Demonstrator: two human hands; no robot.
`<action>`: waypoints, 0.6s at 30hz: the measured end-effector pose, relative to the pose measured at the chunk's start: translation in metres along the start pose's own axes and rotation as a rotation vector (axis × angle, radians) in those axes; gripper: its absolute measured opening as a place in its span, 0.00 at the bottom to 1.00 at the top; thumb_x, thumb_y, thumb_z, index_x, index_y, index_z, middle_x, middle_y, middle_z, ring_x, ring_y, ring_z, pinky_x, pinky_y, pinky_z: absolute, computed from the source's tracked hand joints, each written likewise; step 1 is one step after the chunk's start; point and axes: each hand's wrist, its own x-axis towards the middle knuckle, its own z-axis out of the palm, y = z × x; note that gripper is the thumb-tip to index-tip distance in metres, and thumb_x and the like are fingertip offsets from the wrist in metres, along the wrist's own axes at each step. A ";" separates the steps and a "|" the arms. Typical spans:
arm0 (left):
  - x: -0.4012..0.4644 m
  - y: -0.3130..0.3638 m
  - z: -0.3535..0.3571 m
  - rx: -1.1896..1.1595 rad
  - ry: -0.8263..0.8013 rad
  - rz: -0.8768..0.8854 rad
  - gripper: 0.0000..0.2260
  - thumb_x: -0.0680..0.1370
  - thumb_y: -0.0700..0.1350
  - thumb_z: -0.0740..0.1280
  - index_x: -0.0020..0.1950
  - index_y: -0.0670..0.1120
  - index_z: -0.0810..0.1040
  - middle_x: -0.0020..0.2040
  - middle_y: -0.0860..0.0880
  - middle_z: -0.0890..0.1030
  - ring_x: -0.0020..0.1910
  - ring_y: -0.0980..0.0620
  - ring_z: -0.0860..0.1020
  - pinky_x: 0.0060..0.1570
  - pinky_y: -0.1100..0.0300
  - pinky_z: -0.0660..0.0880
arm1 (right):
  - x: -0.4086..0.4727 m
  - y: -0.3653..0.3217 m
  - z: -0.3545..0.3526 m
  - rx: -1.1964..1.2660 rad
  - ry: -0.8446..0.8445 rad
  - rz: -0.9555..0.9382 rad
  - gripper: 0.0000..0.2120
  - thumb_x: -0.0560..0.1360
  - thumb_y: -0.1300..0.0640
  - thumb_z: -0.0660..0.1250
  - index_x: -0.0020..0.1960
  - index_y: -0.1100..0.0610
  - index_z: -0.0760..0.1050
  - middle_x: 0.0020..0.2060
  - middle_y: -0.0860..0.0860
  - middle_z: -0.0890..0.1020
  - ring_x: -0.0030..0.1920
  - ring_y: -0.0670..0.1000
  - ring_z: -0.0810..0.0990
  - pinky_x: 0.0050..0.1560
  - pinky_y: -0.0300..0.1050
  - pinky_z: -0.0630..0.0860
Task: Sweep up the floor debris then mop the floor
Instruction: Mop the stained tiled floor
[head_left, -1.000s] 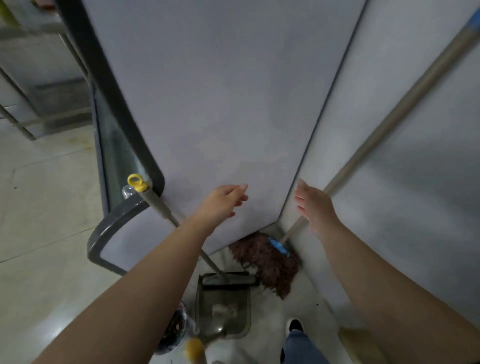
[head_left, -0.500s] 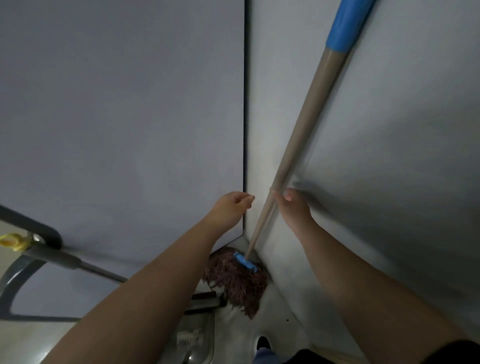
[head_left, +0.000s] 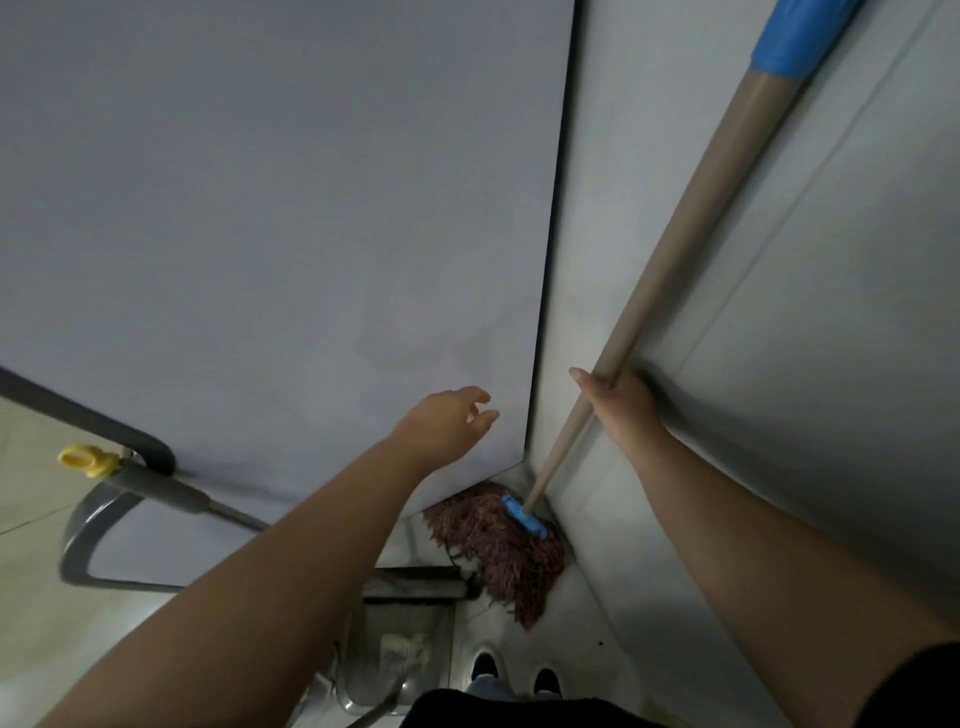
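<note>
At the wall corner: a brown string mop head (head_left: 498, 551) on a blue clamp is rested on the floor.
Right hand (head_left: 621, 397): fingers are curled round the beige mop pole (head_left: 675, 244).
Left hand (head_left: 447, 421): fingers are held loosely spread, nothing gripped.
Grey dustpan (head_left: 400, 649): seen below the left forearm, beside the mop head.

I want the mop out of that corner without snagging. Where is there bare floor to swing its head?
Bare tile lies right of the mop head, along the right wall. Left is crowded: the dustpan abuts the strands, and the shoes stand just behind.
</note>
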 end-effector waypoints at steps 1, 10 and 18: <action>0.001 -0.004 -0.002 0.012 -0.002 -0.004 0.18 0.81 0.51 0.58 0.68 0.46 0.70 0.61 0.46 0.77 0.61 0.48 0.74 0.58 0.60 0.67 | 0.001 0.001 0.000 -0.010 0.011 -0.010 0.18 0.74 0.49 0.69 0.51 0.64 0.76 0.43 0.58 0.80 0.45 0.55 0.78 0.43 0.42 0.70; 0.000 -0.047 -0.013 0.122 -0.045 0.027 0.18 0.81 0.52 0.58 0.68 0.46 0.69 0.62 0.46 0.77 0.60 0.47 0.74 0.57 0.59 0.68 | -0.012 -0.048 -0.014 -0.072 0.318 -0.301 0.19 0.74 0.52 0.69 0.42 0.71 0.77 0.38 0.65 0.82 0.40 0.56 0.81 0.33 0.32 0.64; -0.001 -0.046 -0.025 0.181 -0.017 0.157 0.19 0.80 0.52 0.58 0.69 0.47 0.68 0.62 0.47 0.77 0.59 0.48 0.75 0.57 0.60 0.68 | -0.051 -0.153 -0.042 0.400 0.279 -0.580 0.10 0.70 0.49 0.65 0.41 0.56 0.73 0.24 0.41 0.81 0.29 0.40 0.82 0.36 0.35 0.78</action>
